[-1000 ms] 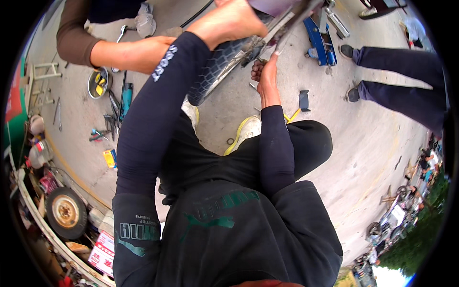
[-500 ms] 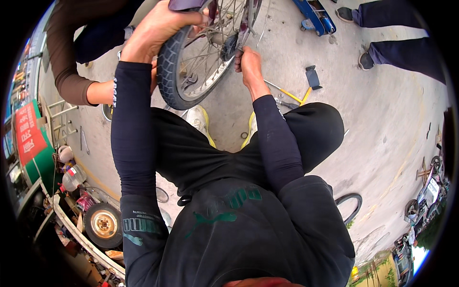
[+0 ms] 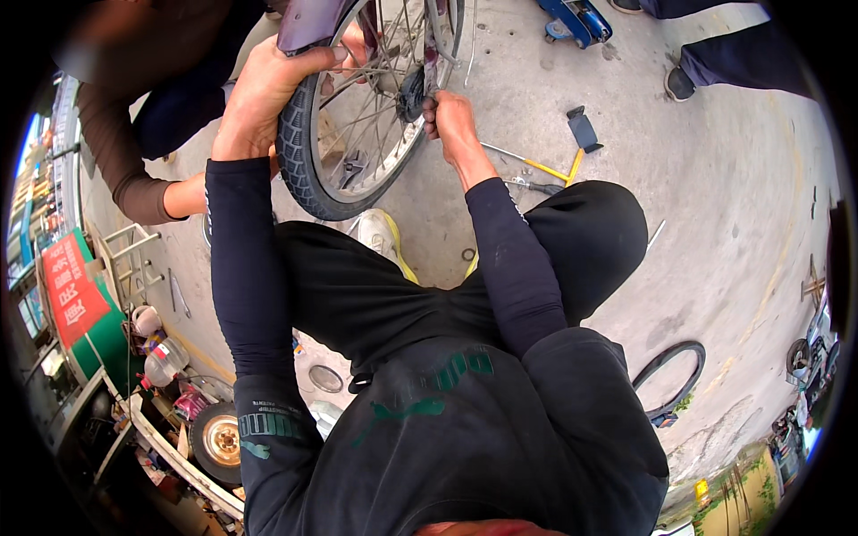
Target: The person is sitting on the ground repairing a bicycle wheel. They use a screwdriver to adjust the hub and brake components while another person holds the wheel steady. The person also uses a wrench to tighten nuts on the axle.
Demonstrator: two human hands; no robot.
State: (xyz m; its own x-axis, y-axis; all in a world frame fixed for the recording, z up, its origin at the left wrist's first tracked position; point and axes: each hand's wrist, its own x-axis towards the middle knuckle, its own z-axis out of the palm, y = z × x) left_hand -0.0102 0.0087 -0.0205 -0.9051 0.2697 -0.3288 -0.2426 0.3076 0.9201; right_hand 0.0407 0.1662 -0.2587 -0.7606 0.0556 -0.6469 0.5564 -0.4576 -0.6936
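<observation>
A bicycle wheel [image 3: 292,147] with a black knobbly tyre stands upright before me, under a purple mudguard [image 3: 308,22]. My left hand [image 3: 268,89] is closed round the tyre just below the mudguard, thumb over its edge. At the hub, beside a round black part [image 3: 411,96], my right hand [image 3: 453,123] has its fingers curled together; what they pinch is hidden. Fingers show through the spokes, and I cannot tell whose they are. From the left comes a co-worker's forearm [image 3: 186,196] in a brown sleeve, its hand hidden behind the tyre.
On the concrete lie a yellow-handled tool [image 3: 547,170], a dark phone-like plate [image 3: 584,129] and a loose tyre [image 3: 670,380]. A blue jack [image 3: 576,20] stands at the far side, near another person's shoe [image 3: 679,84]. A cart with a spare wheel [image 3: 217,442] is at left.
The view has shifted, so the wheel sits lower and further left. Both my hands keep their places on the wheel and at the hub.
</observation>
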